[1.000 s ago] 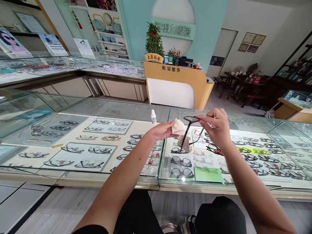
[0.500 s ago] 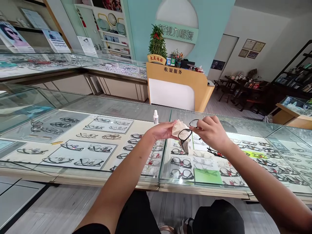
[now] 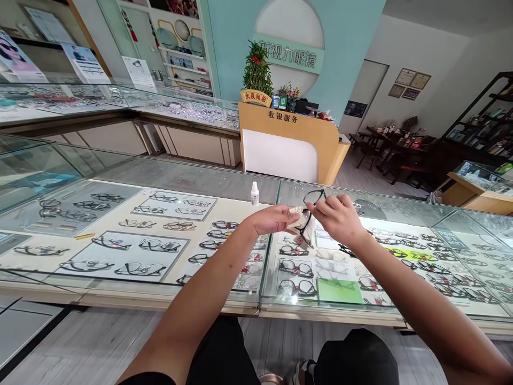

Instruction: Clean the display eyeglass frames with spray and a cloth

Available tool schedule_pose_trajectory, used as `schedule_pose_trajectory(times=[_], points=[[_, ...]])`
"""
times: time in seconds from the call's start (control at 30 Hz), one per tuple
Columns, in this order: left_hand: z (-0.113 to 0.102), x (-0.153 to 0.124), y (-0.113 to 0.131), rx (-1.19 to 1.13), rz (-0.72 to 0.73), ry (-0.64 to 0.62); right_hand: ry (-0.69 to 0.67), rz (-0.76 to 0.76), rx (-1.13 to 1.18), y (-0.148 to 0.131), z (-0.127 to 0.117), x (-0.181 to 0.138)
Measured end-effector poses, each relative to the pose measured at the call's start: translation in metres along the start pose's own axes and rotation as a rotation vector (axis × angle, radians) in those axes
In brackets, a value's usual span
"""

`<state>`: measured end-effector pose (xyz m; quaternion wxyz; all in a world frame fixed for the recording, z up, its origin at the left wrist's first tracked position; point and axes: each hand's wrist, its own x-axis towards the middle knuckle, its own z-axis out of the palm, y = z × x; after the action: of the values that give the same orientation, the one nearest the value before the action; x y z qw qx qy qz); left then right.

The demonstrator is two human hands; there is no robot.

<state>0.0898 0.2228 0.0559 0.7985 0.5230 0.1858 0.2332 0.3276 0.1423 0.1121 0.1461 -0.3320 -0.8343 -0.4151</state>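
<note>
Black-framed glasses pinched in right hand, cloth in left hand.

The glasses have a black frame, and the cloth against them is plain cream. Left of the glasses, the bottle is white. Below the glasses lies a plain bright green card, and to their right a yellow-green strip. Behind the glasses, the desk is honey-yellow with a white panel and black characters.
</note>
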Motion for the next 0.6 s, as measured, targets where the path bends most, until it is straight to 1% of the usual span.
schedule_pose_trajectory(times=[0.07, 0.1, 0.17, 0.2, 0.27, 0.33, 0.37, 0.4, 0.47, 0.53, 0.6], points=[[0.002, 0.001, 0.001, -0.029, 0.048, 0.050, 0.039, 0.097, 0.022, -0.002, 0.000, 0.001], [0.003, 0.002, 0.001, -0.043, 0.079, 0.081, 0.058, 0.195, 0.065, -0.004, -0.001, 0.002], [0.004, 0.003, 0.003, -0.052, 0.143, 0.132, 0.104, 0.477, 0.246, -0.008, -0.001, 0.004], [0.004, 0.003, 0.003, -0.043, 0.171, 0.146, 0.129, 0.635, 0.395, -0.011, 0.000, 0.005], [0.005, 0.004, 0.003, 0.010, 0.206, 0.151, 0.171, 0.928, 0.803, -0.018, 0.006, 0.007], [0.005, 0.005, 0.003, 0.088, 0.211, 0.167, 0.181, 1.155, 1.255, -0.026, 0.018, 0.010], [0.005, 0.006, 0.002, 0.124, 0.208, 0.186, 0.184, 1.237, 1.452, -0.030, 0.025, 0.011], [0.005, 0.007, 0.002, 0.154, 0.204, 0.209, 0.192, 1.298, 1.615, -0.034, 0.032, 0.013], [0.005, 0.009, 0.001, 0.192, 0.195, 0.249, 0.223, 1.357, 1.850, -0.040, 0.044, 0.014], [0.006, 0.010, 0.000, 0.210, 0.191, 0.265, 0.255, 1.372, 1.998, -0.043, 0.053, 0.014], [0.007, 0.012, -0.001, 0.234, 0.190, 0.274, 0.278, 1.385, 2.078, -0.045, 0.058, 0.013]])
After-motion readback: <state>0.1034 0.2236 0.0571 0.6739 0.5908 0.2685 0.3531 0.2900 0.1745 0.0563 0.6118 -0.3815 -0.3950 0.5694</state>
